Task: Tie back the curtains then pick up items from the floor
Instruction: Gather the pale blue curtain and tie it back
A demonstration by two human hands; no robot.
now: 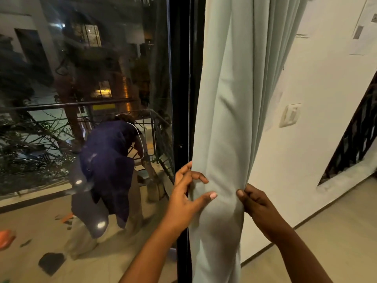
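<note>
A pale green curtain (230, 103) hangs gathered in folds beside the black window frame (181, 99). My left hand (186, 193) cups the curtain's left edge at waist height, thumb pressed across the front of the cloth and fingers curled around its edge. My right hand (254, 201) pinches the curtain's right edge at the same height. The cloth between the two hands is bunched. No tie-back shows. On the floor at far left lie an orange item (6, 238) and a dark flat item (52, 262), seen near or in the glass.
A large glass pane (85, 99) shows night buildings and a reflection of a person in dark blue bending over. A white wall (306, 160) with a light switch (289, 115) stands right of the curtain. Black stair railing (355, 135) is at far right.
</note>
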